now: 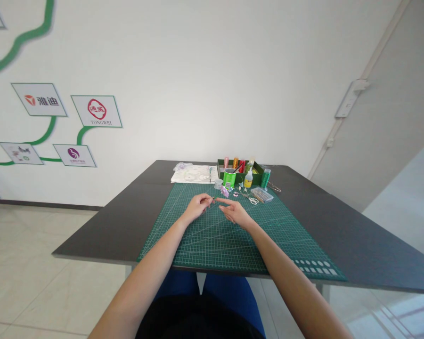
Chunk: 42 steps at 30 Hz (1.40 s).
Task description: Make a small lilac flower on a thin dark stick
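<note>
Over the green cutting mat, my left hand pinches a small dark green piece between thumb and fingertips. It is too small to name its kind. My right hand has its index finger stretched out, its tip at or very near the green piece; the other fingers are loosely apart. Just beyond the hands lie a pink and purple flower and small white scissors. A small clear round container stands behind the flower.
A green can and a yellow glue bottle stand before a dark green box of thread spools. A green spool stands beside a clear plastic case. Papers lie at the back left of the black table.
</note>
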Motion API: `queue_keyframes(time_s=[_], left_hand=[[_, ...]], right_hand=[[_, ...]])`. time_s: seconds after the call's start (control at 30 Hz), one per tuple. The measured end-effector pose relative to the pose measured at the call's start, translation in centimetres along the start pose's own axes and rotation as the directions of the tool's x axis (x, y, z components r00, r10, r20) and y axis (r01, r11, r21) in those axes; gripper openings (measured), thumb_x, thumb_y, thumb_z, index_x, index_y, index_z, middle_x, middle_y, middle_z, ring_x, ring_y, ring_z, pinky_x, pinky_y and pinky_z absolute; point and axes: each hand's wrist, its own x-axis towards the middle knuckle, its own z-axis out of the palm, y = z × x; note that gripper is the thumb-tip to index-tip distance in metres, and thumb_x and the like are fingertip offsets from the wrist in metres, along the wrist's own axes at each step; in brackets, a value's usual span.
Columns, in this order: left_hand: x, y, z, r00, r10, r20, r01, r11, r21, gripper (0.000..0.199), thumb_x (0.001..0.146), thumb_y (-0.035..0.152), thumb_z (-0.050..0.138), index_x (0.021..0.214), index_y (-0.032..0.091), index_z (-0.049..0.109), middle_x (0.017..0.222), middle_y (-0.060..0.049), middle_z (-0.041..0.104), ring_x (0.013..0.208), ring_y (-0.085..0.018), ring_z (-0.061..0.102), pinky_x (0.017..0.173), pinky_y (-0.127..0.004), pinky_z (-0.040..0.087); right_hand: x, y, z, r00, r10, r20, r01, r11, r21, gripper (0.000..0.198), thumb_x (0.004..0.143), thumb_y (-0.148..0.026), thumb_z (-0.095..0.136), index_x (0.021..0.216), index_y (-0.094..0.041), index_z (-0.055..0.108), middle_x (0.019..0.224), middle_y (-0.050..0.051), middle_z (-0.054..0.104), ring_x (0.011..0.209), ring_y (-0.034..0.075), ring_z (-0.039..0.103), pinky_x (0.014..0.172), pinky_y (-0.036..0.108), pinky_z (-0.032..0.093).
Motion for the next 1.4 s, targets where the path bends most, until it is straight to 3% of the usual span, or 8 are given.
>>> queue_keyframes(time_s=[1.4], left_hand=[[-0.24,0.84,0.06,1.0,-0.024,-0.015,0.024,0.999,-0.047,0.035,0.079,0.048,0.072,0.083,0.014,0.065,0.06,0.005,0.048,0.048,-0.008,0.041,0.046,-0.02,0.03]], right_hand=[[0.1,0.13,-0.08,1.0,-0.007,-0.003,0.007,1.0,-0.01,0.072,0.087,-0.047,0.068,0.143,-0.005,0.057,0.038,-0.014,0.038,0.035,0.007,0.028,0.039,0.022,0.026]])
